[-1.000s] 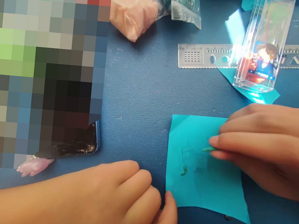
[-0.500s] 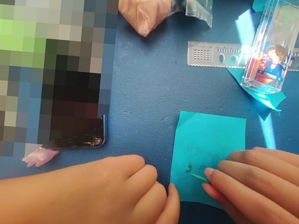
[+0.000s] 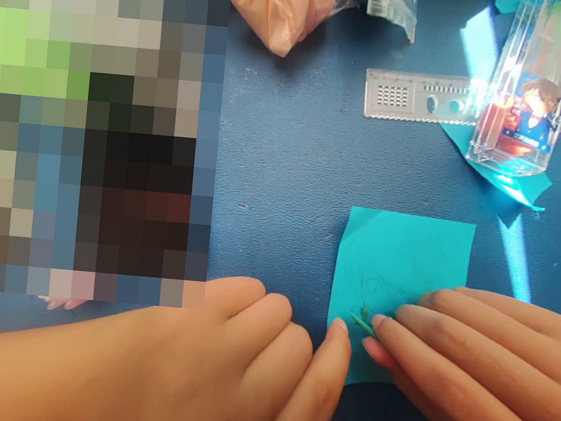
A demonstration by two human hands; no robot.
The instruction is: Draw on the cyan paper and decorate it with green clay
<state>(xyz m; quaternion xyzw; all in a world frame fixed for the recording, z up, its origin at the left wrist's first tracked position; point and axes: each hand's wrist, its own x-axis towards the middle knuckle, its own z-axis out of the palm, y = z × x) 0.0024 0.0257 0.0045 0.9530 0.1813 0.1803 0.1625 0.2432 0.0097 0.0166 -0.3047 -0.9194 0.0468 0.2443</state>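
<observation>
A square of turquoise paper (image 3: 405,247) with faint pencil-like lines lies on the blue table. On its lower left part sits a small dark green bit (image 3: 365,310). My right hand (image 3: 468,364) pinches a thin, pointed green stick (image 3: 361,324) between thumb and fingers. The stick's tip is just below the green bit; whether they touch I cannot tell. My left hand (image 3: 247,365) is curled closed, with one fingertip on the paper's lower left edge. The inside of that hand is hidden.
A clear ruler (image 3: 393,97) lies behind the paper. Across it sits a transparent plastic box (image 3: 526,127) with a cartoon figure, over another turquoise paper piece (image 3: 535,187). A bag of peach-coloured material (image 3: 282,14) and another clear bag (image 3: 393,11) are at the back. Pixelation covers the upper left.
The stick's tip has moved left, closer under the green bit, along with my right hand. My left fingertip has come onto the paper's edge. The whole view has shifted slightly.
</observation>
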